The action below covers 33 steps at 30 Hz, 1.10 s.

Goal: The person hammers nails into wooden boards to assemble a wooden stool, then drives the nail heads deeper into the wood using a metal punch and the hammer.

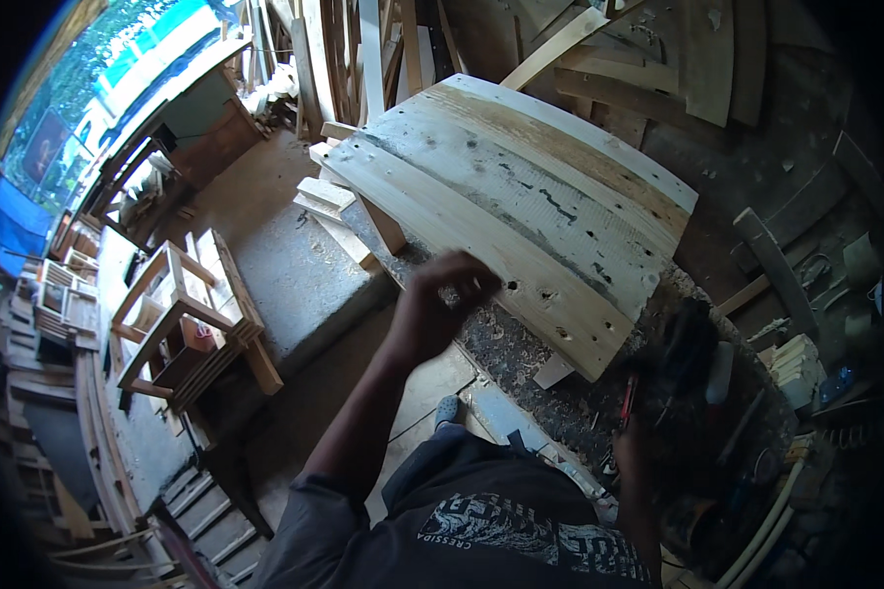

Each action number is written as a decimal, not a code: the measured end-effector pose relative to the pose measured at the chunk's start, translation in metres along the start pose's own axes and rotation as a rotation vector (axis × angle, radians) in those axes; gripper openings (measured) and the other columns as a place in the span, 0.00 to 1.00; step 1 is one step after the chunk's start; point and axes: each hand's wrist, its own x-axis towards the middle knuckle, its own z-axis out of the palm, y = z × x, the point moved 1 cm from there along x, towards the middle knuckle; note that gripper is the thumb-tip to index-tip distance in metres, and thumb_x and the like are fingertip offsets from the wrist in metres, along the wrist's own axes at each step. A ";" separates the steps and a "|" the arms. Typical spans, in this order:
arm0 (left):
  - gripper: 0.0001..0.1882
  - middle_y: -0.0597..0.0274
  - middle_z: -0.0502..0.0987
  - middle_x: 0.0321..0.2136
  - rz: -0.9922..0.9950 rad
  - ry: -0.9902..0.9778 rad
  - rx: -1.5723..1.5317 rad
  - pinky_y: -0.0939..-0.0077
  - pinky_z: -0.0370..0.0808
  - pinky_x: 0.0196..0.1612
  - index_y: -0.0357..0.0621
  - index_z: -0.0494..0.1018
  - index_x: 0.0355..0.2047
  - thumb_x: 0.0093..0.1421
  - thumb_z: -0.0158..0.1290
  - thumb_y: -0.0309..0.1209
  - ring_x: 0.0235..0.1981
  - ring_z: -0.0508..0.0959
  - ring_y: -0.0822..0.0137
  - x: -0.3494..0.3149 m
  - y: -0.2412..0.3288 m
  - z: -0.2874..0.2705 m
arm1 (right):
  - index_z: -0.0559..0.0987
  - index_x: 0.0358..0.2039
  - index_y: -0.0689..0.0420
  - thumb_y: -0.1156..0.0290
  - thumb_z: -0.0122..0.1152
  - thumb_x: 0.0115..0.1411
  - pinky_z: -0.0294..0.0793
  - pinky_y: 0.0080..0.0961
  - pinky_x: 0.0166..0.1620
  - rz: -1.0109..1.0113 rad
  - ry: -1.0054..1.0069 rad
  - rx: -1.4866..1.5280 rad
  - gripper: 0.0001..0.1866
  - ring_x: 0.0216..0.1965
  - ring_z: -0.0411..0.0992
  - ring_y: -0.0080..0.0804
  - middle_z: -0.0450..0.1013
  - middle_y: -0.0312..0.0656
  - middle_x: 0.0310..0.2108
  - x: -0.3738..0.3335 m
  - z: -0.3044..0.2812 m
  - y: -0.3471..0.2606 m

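Note:
A panel of several pale planks lies across the workbench before me, with dark knots, small holes and grey stains on it. My left hand, a little smeared by motion, hovers over the panel's near edge. Its fingers are curled toward the thumb; whatever they pinch, if anything, is too small to make out. Lower right, my right hand is in shadow beside a slim red tool on the dark benchtop. Its fingers barely show, so whether it grips that tool is unclear. A dark, blurred object is just beyond it.
Wood shavings litter the dark bench. Offcut blocks sit by the panel's left end. A wooden frame stands at left on a concrete ledge. Boards lean at the back. A coiled spring is far right.

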 end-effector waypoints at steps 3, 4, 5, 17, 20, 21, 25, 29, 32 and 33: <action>0.06 0.61 0.79 0.31 0.030 0.134 0.117 0.72 0.73 0.42 0.41 0.79 0.33 0.53 0.60 0.23 0.34 0.76 0.67 0.032 -0.028 -0.006 | 0.71 0.49 0.59 0.69 0.61 0.53 0.69 0.47 0.49 -0.037 0.096 -0.111 0.23 0.45 0.72 0.56 0.72 0.57 0.42 0.015 0.044 0.031; 0.06 0.61 0.79 0.32 0.103 0.164 0.140 0.72 0.73 0.43 0.41 0.78 0.33 0.53 0.60 0.23 0.35 0.76 0.66 0.037 -0.035 -0.005 | 0.71 0.49 0.60 0.70 0.60 0.53 0.69 0.48 0.49 -0.081 0.177 -0.170 0.22 0.45 0.72 0.56 0.71 0.57 0.43 0.016 0.055 0.039; 0.06 0.61 0.79 0.32 0.095 0.165 0.132 0.72 0.73 0.43 0.41 0.78 0.33 0.53 0.60 0.23 0.35 0.76 0.66 0.035 -0.044 -0.006 | 0.71 0.49 0.60 0.70 0.60 0.53 0.69 0.48 0.49 -0.080 0.172 -0.180 0.22 0.45 0.72 0.56 0.71 0.57 0.43 0.012 0.041 0.022; 0.05 0.67 0.79 0.33 0.208 0.049 0.144 0.69 0.61 0.51 0.45 0.79 0.32 0.54 0.59 0.28 0.43 0.73 0.65 0.037 -0.069 0.001 | 0.65 0.57 0.52 0.65 0.58 0.61 0.62 0.20 0.17 0.221 0.365 0.810 0.24 0.16 0.61 0.18 0.67 0.32 0.26 -0.005 -0.078 -0.021; 0.05 0.68 0.79 0.33 0.207 0.075 0.123 0.70 0.60 0.51 0.46 0.79 0.32 0.53 0.60 0.28 0.42 0.72 0.65 0.037 -0.070 0.003 | 0.63 0.57 0.53 0.65 0.55 0.65 0.57 0.17 0.15 0.265 0.423 0.909 0.22 0.14 0.58 0.14 0.65 0.31 0.25 -0.032 -0.183 -0.117; 0.05 0.68 0.79 0.33 0.211 0.085 0.125 0.70 0.60 0.51 0.46 0.79 0.32 0.53 0.60 0.28 0.42 0.72 0.66 0.038 -0.069 0.004 | 0.63 0.57 0.53 0.65 0.55 0.65 0.57 0.17 0.15 0.266 0.424 0.908 0.22 0.14 0.58 0.14 0.65 0.31 0.25 -0.034 -0.199 -0.128; 0.05 0.69 0.79 0.33 0.225 0.060 0.126 0.70 0.60 0.51 0.46 0.79 0.32 0.53 0.60 0.28 0.42 0.72 0.65 0.039 -0.068 0.004 | 0.66 0.55 0.56 0.67 0.51 0.67 0.61 0.14 0.19 -0.145 0.427 1.081 0.18 0.18 0.60 0.14 0.67 0.32 0.28 -0.035 -0.242 -0.176; 0.06 0.70 0.79 0.33 0.241 0.067 0.149 0.69 0.60 0.51 0.48 0.79 0.32 0.52 0.61 0.28 0.42 0.72 0.65 0.038 -0.070 0.002 | 0.66 0.59 0.57 0.70 0.48 0.68 0.66 0.13 0.25 -0.331 0.221 0.822 0.19 0.23 0.63 0.14 0.68 0.34 0.30 -0.046 -0.273 -0.244; 0.08 0.70 0.79 0.33 0.247 0.067 0.152 0.68 0.60 0.51 0.49 0.79 0.33 0.51 0.61 0.28 0.43 0.72 0.65 0.036 -0.070 0.002 | 0.64 0.62 0.55 0.71 0.48 0.68 0.72 0.21 0.29 -0.457 0.176 0.616 0.23 0.27 0.71 0.22 0.72 0.38 0.34 -0.051 -0.281 -0.281; 0.08 0.70 0.79 0.33 0.250 0.066 0.154 0.68 0.60 0.51 0.49 0.79 0.33 0.50 0.61 0.28 0.43 0.72 0.65 0.036 -0.070 0.002 | 0.64 0.62 0.55 0.71 0.48 0.68 0.72 0.21 0.29 -0.457 0.174 0.615 0.23 0.27 0.71 0.22 0.72 0.38 0.34 -0.048 -0.281 -0.288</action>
